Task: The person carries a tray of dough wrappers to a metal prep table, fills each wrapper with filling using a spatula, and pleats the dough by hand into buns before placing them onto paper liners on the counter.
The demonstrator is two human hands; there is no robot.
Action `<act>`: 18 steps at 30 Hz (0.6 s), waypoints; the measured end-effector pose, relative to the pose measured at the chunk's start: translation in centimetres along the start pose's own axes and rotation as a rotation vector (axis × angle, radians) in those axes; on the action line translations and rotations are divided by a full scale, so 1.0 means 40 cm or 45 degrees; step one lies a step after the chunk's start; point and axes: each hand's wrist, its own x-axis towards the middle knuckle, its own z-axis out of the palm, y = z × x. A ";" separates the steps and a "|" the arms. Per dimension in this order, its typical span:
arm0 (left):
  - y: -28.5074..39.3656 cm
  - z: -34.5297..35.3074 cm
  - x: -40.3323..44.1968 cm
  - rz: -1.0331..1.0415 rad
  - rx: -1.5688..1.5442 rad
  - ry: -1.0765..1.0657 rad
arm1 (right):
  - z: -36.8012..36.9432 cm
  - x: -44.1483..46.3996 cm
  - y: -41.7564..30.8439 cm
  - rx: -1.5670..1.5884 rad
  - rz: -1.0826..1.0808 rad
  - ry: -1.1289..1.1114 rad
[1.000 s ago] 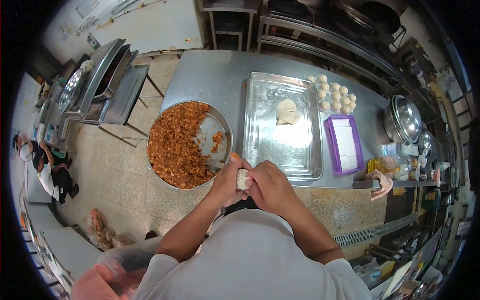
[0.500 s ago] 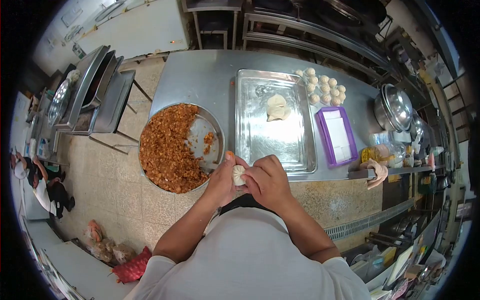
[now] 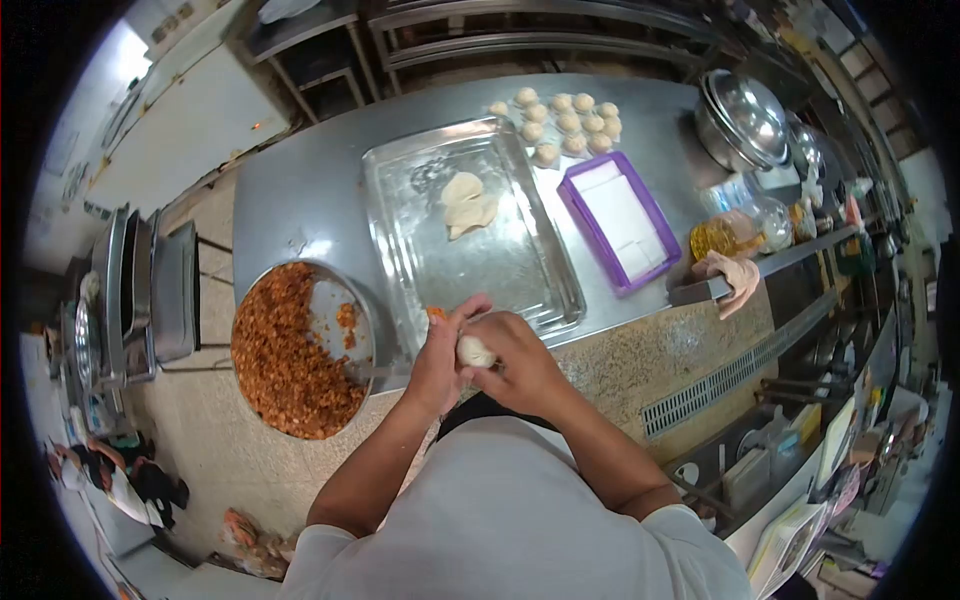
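A pale round bun (image 3: 475, 351) with a gathered top sits between my two hands, just past the near edge of the table. My right hand (image 3: 518, 362) curls its fingers and thumb around it. My left hand (image 3: 438, 358) is alongside, its fingers stretched out behind the bun and an orange smear on its thumb; whether its palm touches the bun is hidden. Beyond my hands, flat pieces of dough (image 3: 468, 208) lie overlapping in a metal tray (image 3: 400, 270). To the left, a round pan (image 3: 372, 345) holds reddish-brown chopped filling (image 3: 290, 350).
Several shaped buns (image 3: 570, 122) stand on small papers behind a purple basket (image 3: 572, 200) of white paper squares. Metal bowls (image 3: 745, 115), an oil bottle (image 3: 715, 238) and a cloth (image 3: 735, 280) are at the right. Another person (image 3: 140, 485) is at far left.
My view has turned to the right, so the table looks rotated. The right hand has closed further around the bun, and the left fingers have straightened away from it.
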 end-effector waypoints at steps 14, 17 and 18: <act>-0.101 0.310 0.482 -0.179 1.243 -0.516 | -0.362 -0.188 0.341 1.515 0.844 0.896; -0.177 0.398 0.623 0.054 1.644 -0.636 | -0.435 -0.219 0.384 1.463 0.813 1.093; -0.203 0.429 0.664 0.067 1.847 -0.689 | -0.456 -0.231 0.397 1.434 0.812 1.131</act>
